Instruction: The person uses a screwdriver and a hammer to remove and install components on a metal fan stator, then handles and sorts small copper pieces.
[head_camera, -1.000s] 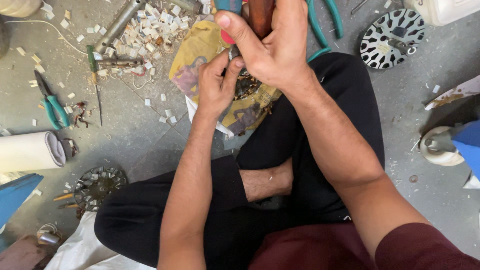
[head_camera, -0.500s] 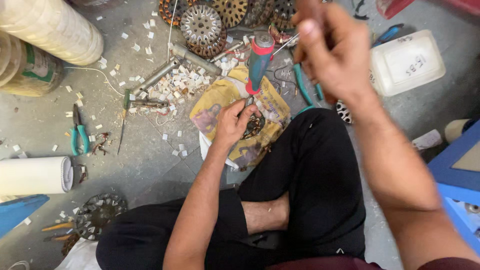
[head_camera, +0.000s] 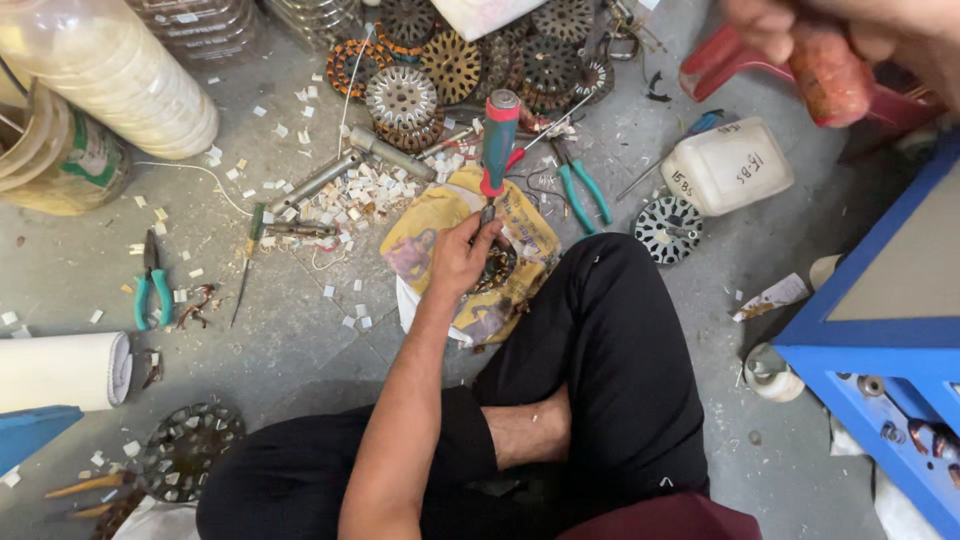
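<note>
I sit cross-legged on a grey floor. My left hand (head_camera: 462, 255) grips the lower shaft of a screwdriver with a teal and red handle (head_camera: 498, 140). It stands nearly upright, its tip at a dark motor stator (head_camera: 500, 270). The stator lies on a yellow printed bag (head_camera: 420, 240) in front of my knee. My right hand (head_camera: 870, 30) is raised at the top right, blurred, closed around an orange-red handle-like object (head_camera: 830, 75); what that object is I cannot tell.
Several round stators (head_camera: 450, 60) are piled at the back, and another stator (head_camera: 668, 228) lies beside teal pliers (head_camera: 585, 190). A white plastic container (head_camera: 728, 165) and a blue box (head_camera: 890, 330) are on the right. At left are more pliers (head_camera: 152, 290), a white roll (head_camera: 60, 370) and plastic bottles (head_camera: 110, 70).
My right hand has left the screwdriver's top and swung up to the right with the orange-red object. The left hand stays on the shaft, and the view has tilted up.
</note>
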